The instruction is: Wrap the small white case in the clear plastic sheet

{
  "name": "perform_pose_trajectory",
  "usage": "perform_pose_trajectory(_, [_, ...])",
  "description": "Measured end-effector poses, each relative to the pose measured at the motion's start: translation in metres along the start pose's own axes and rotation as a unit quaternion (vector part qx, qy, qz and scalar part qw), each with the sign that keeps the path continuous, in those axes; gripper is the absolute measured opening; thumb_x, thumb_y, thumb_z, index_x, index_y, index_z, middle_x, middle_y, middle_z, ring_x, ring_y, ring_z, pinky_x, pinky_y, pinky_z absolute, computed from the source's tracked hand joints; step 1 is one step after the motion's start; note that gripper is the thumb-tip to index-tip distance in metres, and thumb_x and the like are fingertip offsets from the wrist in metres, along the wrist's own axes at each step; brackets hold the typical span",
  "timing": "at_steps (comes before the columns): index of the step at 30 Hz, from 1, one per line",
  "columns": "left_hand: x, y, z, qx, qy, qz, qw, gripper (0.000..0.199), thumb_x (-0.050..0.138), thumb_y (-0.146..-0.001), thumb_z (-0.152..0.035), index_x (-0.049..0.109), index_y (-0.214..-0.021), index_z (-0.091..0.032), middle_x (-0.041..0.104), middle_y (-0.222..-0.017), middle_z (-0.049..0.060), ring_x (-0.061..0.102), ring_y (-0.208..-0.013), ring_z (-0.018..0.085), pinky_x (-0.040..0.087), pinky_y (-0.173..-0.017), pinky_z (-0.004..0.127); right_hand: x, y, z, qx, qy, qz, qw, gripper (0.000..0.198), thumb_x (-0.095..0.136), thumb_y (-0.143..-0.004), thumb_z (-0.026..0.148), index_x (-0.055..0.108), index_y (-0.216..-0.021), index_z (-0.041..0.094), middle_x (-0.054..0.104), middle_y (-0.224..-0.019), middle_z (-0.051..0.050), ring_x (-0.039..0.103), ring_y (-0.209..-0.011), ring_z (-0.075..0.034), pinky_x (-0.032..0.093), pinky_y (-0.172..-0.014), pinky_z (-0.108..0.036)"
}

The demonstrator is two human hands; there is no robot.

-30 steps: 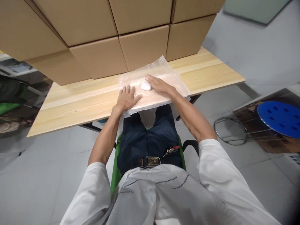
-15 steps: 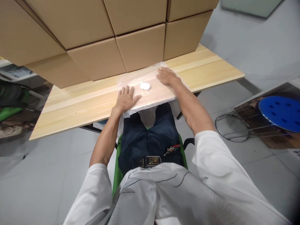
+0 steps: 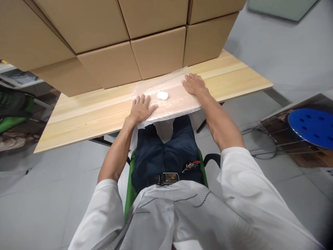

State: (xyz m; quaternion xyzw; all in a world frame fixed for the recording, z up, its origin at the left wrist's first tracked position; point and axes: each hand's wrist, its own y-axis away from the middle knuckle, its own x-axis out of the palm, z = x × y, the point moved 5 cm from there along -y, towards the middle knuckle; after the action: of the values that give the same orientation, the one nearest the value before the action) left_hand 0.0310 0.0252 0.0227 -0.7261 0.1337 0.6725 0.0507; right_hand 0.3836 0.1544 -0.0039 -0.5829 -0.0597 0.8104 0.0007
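Observation:
A translucent plastic sheet, perhaps bubble wrap [image 3: 174, 104], lies spread on the wooden table, its near edge reaching past the table's front. On top of it, near the middle, rests a small white rounded case [image 3: 162, 95], shaped like an earbud case. My left hand [image 3: 142, 109] lies flat on the sheet's left side, fingers apart, thumb pointing toward the case. At the right side, my right hand [image 3: 193, 84] presses on the sheet with its fingers extended. Neither hand touches the white case.
Stacked cardboard boxes [image 3: 158, 53] line the back of the wooden table [image 3: 85, 119]. To the right on the floor is a blue round stool [image 3: 312, 126] with metal legs. I sit on a green chair [image 3: 129, 189] in front of the table.
My right hand has slid a little to the right and outward along the sheet. The left hand stays in place on the sheet, and the white case still lies between the hands.

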Motion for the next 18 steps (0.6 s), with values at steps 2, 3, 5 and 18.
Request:
perform_pose_trajectory(2, [-0.001,-0.001,0.0,0.002,-0.002,0.002,1.0,0.105,0.028,-0.129,-0.083,0.034,-0.21,-0.017,0.021,-0.222,0.022,0.019,-0.208,0.05,0.017,-0.168,0.068,-0.004,0.006,-0.004,0.003,0.007,-0.015,1.0,0.093,0.024,-0.131,0.065,0.062,-0.192,0.006,0.055,-0.203,-0.03,0.044,-0.192,-0.057,0.027,-0.158,-0.087])
perform_pose_trajectory(3, [-0.002,-0.002,0.0,0.004,-0.003,0.002,1.0,0.104,0.029,-0.129,-0.081,0.035,-0.21,-0.016,0.021,-0.221,0.022,0.02,-0.208,0.05,0.017,-0.168,0.068,-0.006,0.009,-0.005,0.008,0.014,-0.019,1.0,0.092,0.023,-0.131,0.062,0.063,-0.19,0.004,0.057,-0.202,-0.031,0.043,-0.192,-0.057,0.026,-0.158,-0.087])
perform_pose_trajectory(5, [-0.003,-0.004,0.0,0.007,-0.007,-0.001,1.0,0.102,0.03,-0.129,-0.079,0.036,-0.209,-0.016,0.022,-0.221,0.023,0.021,-0.207,0.05,0.018,-0.167,0.069,-0.012,0.014,-0.009,0.019,0.037,-0.021,0.999,0.087,0.026,-0.129,0.054,0.066,-0.186,0.001,0.059,-0.199,-0.033,0.044,-0.192,-0.056,0.026,-0.158,-0.086])
perform_pose_trajectory(18, [-0.003,-0.009,0.005,0.009,-0.015,0.01,1.0,0.109,0.024,-0.128,-0.089,0.032,-0.211,-0.018,0.02,-0.222,0.022,0.019,-0.207,0.052,0.019,-0.167,0.072,-0.015,0.066,0.02,-0.085,-0.01,0.019,0.996,0.092,0.032,-0.131,0.076,0.055,-0.202,0.022,0.038,-0.216,-0.017,0.023,-0.204,-0.052,0.009,-0.165,-0.082])
